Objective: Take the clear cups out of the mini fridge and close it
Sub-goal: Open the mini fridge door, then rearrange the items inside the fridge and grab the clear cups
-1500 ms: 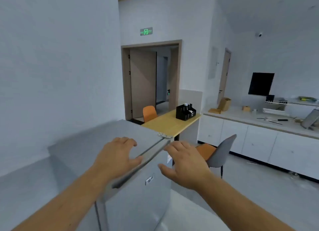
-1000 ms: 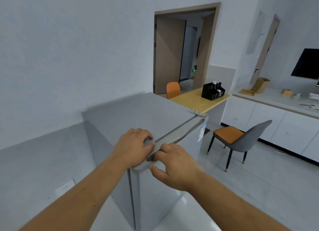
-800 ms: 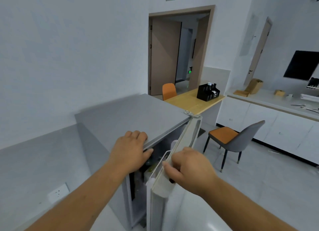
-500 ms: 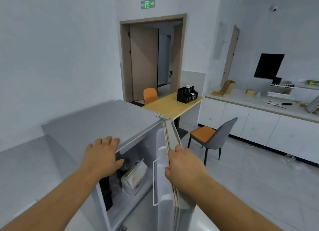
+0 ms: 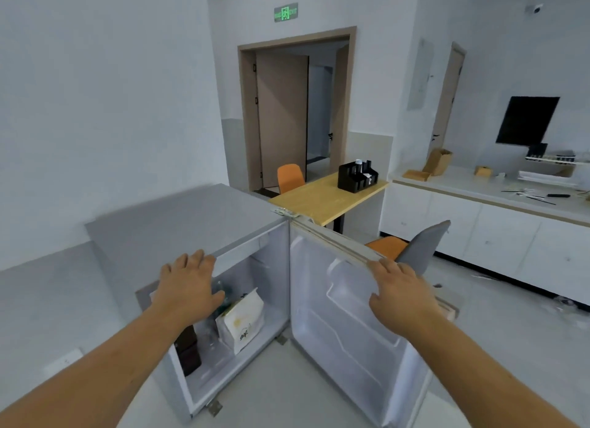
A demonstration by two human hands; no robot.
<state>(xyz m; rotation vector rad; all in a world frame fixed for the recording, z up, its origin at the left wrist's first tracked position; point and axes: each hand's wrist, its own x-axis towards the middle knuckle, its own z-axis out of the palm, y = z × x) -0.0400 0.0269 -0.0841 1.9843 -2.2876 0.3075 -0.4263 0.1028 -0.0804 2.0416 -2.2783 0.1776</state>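
The grey mini fridge [image 5: 191, 223] stands open against the left wall. Its door [image 5: 344, 331] is swung wide to the right, with empty door shelves. My left hand [image 5: 188, 287] lies flat on the fridge's top front edge, fingers apart. My right hand [image 5: 399, 293] grips the door's top edge. Inside, something clear, likely a cup [image 5: 221, 287], shows faintly just right of my left hand, mostly hidden. Below it stand a white paper bag [image 5: 241, 319] and a dark brown box [image 5: 188, 351].
A wooden table [image 5: 319, 197] with a black organizer [image 5: 357, 176] stands just behind the fridge. A grey chair with an orange seat [image 5: 421, 248] is close behind the open door. White cabinets [image 5: 479, 236] line the right wall. A doorway [image 5: 297, 114] lies ahead.
My right hand has pulled the fridge door from closed to wide open, swinging it right. My left hand stayed on the fridge top. The shelf contents have come into view.
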